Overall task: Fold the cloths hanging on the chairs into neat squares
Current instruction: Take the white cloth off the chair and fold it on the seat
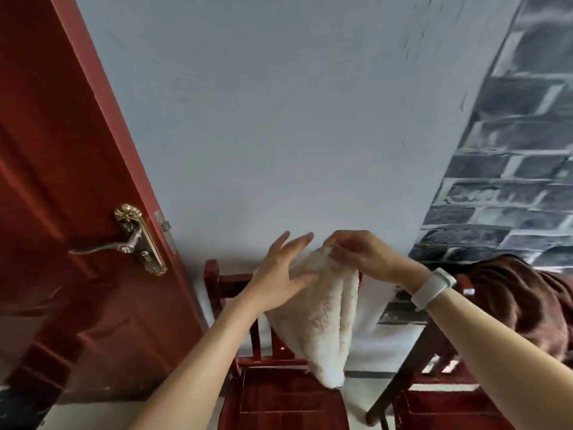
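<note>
White fluffy cloth (322, 315), dark red wood chair (279, 395) below it, brown cloth (514, 293) rt of it, red door (62, 181), grey brick-pattern wall (511, 169), white wristband (432, 288).

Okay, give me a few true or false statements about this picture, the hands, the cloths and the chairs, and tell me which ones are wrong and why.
1. The right hand pinches the top of the white cloth. True.
2. The left hand grips the door handle. False: it lies with straight fingers against the white cloth.
3. A brown cloth is draped over the chair on the right. True.
4. The white cloth lies folded flat on a seat. False: it hangs in the air from the right hand.
5. A white band is on the right wrist. True.
</note>
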{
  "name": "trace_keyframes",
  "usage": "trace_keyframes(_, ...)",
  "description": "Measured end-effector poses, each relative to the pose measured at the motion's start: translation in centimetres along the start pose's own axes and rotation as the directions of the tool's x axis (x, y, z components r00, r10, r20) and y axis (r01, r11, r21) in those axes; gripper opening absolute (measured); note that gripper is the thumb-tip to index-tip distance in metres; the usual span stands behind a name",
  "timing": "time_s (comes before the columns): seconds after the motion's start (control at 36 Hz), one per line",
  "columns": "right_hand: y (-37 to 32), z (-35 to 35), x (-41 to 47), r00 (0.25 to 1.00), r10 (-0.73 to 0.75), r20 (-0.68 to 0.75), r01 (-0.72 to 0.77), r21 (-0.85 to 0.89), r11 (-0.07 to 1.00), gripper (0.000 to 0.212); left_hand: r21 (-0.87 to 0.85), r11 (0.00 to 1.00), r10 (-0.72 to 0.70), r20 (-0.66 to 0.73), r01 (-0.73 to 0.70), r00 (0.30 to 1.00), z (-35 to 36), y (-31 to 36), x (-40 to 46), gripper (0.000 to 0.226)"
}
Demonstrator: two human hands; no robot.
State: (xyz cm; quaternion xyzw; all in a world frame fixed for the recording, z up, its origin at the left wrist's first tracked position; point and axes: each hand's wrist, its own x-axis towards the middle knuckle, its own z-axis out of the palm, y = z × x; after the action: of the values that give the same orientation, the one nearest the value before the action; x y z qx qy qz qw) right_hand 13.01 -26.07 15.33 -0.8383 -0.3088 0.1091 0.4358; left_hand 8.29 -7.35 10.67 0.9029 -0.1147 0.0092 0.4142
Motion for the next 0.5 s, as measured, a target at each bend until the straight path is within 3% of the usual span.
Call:
trace_keyframes(0.06,0.1,-1.5,-1.4,0.998,0.01,-0.057,-0.01,-0.012,1.0,0.015,-0.043,0.999,-0.009,0.008,0.009,1.0,1.0,1.9,0.9,0.003)
trace_keyframes(0.08,0.3,-2.1,-2.0,0.994,0.027,-0.11,-0.03,-0.023,0.999,0.013,-0.044,0.999,-0.013,-0.017,0.012,1.0,1.6,2.7,1.2,0.024)
trace_keyframes(0.14,1.4,-2.8,-3.3,0.967,0.075,-0.245,-0.092,-0.059,0.994,0.008,-0.067,0.998,-0.012,-0.034,0.01,0.999,2.9,4.2,1.7,0.039)
trace_keyframes(0.22,4.0,-2.3,-5.8,0.865,0.14,-0.482,-0.16,-0.001,0.987,0.013,-0.037,0.999,0.015,-0.128,-0.02,0.992,4.0,6.5,1.8,0.026)
trace_keyframes(0.28,5.7,-1.2,-7.9,0.819,0.171,-0.548,-0.163,0.063,0.985,0.013,-0.029,1.0,-0.015,-0.172,0.011,0.985,4.7,7.3,1.9,0.012)
trace_keyframes(0.33,7.1,0.4,-10.1,0.877,0.193,-0.439,-0.172,0.088,0.981,0.018,-0.054,0.998,-0.055,-0.206,0.044,0.977,5.4,7.9,1.8,0.012)
trace_keyframes(0.42,8.5,3.3,-11.9,0.956,0.266,-0.122,-0.257,0.085,0.963,0.034,-0.1,0.994,-0.067,-0.268,0.042,0.961,6.1,8.7,1.3,0.011)
trace_keyframes(0.44,8.8,4.1,-12.1,0.955,0.281,-0.094,-0.273,0.091,0.958,0.034,-0.109,0.994,-0.063,-0.285,0.033,0.957,6.3,9.1,1.1,0.011)
trace_keyframes(0.5,9.1,5.2,-11.8,0.932,0.316,-0.176,-0.302,0.1,0.948,0.014,-0.102,0.995,-0.041,-0.319,0.009,0.947,6.6,9.3,0.6,0.011)
